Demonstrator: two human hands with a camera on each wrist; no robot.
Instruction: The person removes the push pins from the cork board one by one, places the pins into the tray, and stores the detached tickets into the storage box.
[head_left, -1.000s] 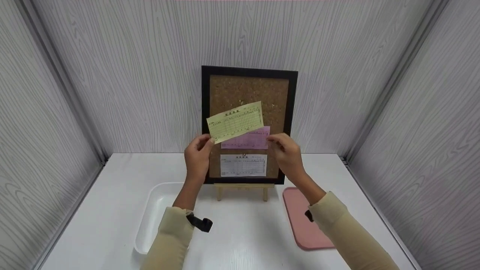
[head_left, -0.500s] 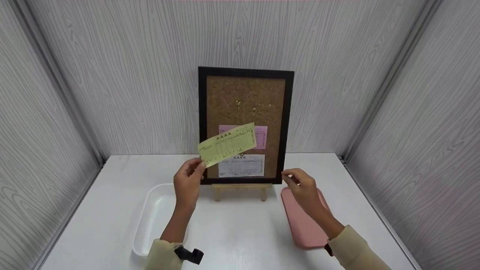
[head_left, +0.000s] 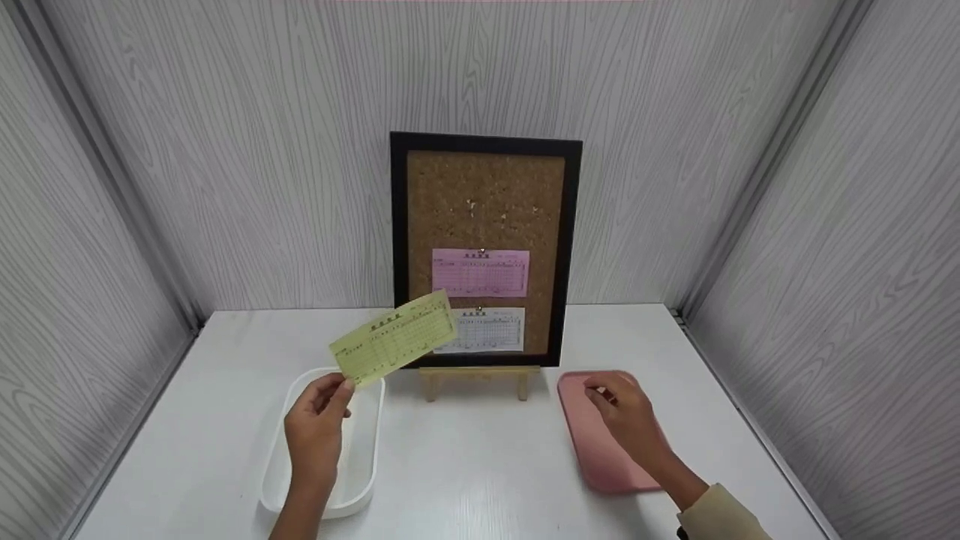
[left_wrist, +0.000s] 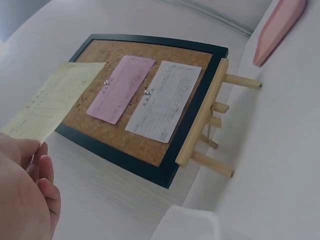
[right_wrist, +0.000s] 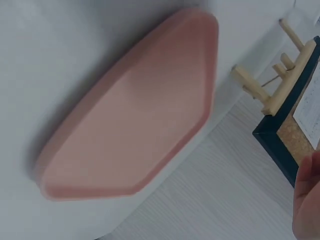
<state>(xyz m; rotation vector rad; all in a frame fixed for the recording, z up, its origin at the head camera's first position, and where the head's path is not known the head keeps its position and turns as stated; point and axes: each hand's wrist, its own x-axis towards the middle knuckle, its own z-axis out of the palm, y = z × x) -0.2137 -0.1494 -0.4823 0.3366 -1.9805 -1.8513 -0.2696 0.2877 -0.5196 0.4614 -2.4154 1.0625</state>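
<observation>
Only two views are showing the left hand (head_left: 315, 431) pinching yellow paper (head_left: 395, 337); I cannot tell if the right hand (head_left: 628, 418) is holding anything.

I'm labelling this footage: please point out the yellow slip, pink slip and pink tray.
Yellow slip (head_left: 394, 339), head view: middle of its printed face.
Pink slip (head_left: 481, 274), head view: middle of its printed face.
Pink tray (right_wrist: 135, 115), right wrist view: its bare floor.
</observation>
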